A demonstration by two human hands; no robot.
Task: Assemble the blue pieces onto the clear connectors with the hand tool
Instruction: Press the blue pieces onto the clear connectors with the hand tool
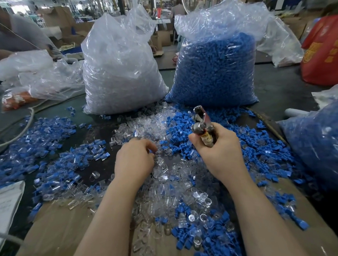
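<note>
While right hand [220, 154] grips shiny metal hand tool [202, 124], left hand [135, 159] curls into glassy clear connectors [162, 167].

I can read nothing: yellow characters on the red bag [324, 51] and the paper's [3, 205] print are blurred.

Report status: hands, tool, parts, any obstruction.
Right hand grips metal hand tool, raised. Left hand curled, picking in loose pile of clear plastic connectors and small blue plastic pieces. Nothing obstructing.
</note>
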